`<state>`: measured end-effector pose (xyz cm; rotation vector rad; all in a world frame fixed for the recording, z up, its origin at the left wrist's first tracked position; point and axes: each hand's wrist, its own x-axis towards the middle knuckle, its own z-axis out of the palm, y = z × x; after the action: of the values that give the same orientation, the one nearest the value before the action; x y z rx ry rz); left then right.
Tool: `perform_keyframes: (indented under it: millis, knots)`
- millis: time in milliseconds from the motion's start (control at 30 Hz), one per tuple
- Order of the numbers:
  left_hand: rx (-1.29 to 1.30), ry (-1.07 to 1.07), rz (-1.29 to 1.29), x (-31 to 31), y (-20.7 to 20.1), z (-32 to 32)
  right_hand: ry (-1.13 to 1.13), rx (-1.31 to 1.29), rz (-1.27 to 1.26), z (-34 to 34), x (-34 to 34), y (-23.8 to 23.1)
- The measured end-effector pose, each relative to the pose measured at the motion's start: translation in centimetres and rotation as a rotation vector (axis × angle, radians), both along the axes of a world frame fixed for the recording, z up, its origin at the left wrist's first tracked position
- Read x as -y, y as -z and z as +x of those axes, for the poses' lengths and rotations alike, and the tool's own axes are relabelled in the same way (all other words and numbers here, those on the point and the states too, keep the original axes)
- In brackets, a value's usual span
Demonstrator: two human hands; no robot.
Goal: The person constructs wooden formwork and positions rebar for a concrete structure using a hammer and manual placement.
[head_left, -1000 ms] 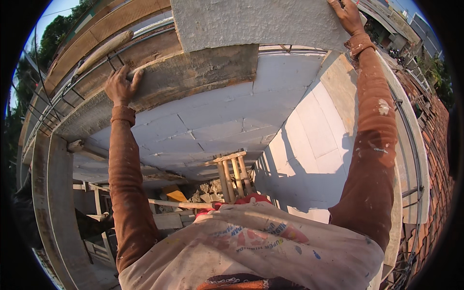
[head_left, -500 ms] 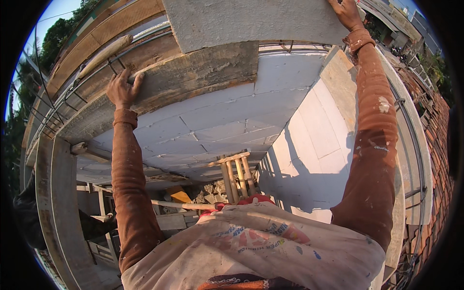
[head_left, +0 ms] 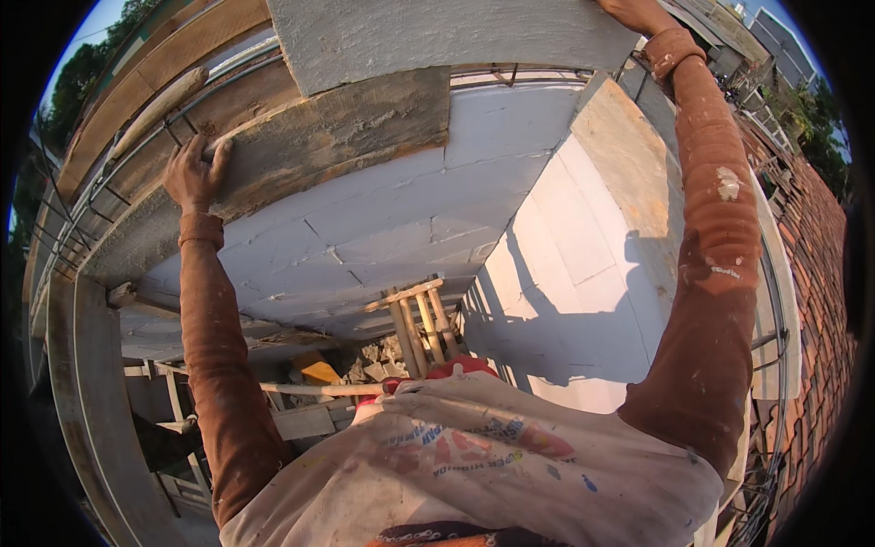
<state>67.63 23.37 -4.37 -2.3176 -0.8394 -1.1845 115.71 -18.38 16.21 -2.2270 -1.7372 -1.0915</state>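
My left hand [head_left: 193, 173] grips the top edge of a weathered, mortar-stained wooden plank [head_left: 346, 128], its fingers over the edge and its thumb apart on the near face. My right hand [head_left: 635, 15] is at the right end of a flat grey board [head_left: 437, 41] that lies across the top. Its fingertips are cut off by the picture's upper edge, but the hand appears to hold the board's edge. The grey board overlaps the plank's far edge.
Steel rods [head_left: 187, 118] run behind the plank. Below are white block walls [head_left: 365, 219], a wooden ladder [head_left: 421, 319] and rubble [head_left: 369, 360]. A wooden post [head_left: 105, 365] stands at left; a sloping tiled roof [head_left: 811, 237] drops away at right.
The whole view has shifted, so the plank, grey board and walls appear further left and slightly higher. My left hand stays on the plank; my right hand now reaches further over the picture's top edge.
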Motion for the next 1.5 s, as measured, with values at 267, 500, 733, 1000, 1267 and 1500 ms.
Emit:
perform_keyframes:
  millis: [267,500,733,1000,1267,1500]
  knots:
    - [0.024,0.050,0.025,-0.1,0.2,0.1,0.084,-0.119,-0.147,-1.7,0.0,-2.5]
    - [0.053,0.099,0.047,0.1,0.0,0.1,0.159,-0.256,-0.105,-3.1,-0.3,-2.9]
    - [-0.036,0.018,-0.016,0.8,-0.3,-0.1,-0.068,-0.404,-0.118,-2.0,-0.5,-3.1]
    - [-0.018,-0.007,-0.011,0.8,0.5,0.0,-0.003,-0.342,-0.066,-0.7,-0.7,-1.9]
    - [-0.048,0.021,-0.039,0.4,0.7,0.3,0.015,-0.342,-0.139,-2.7,0.5,-1.8]
    - [-0.004,0.058,0.011,0.1,0.9,0.2,-0.057,-0.352,-0.164,-3.5,0.0,-2.3]
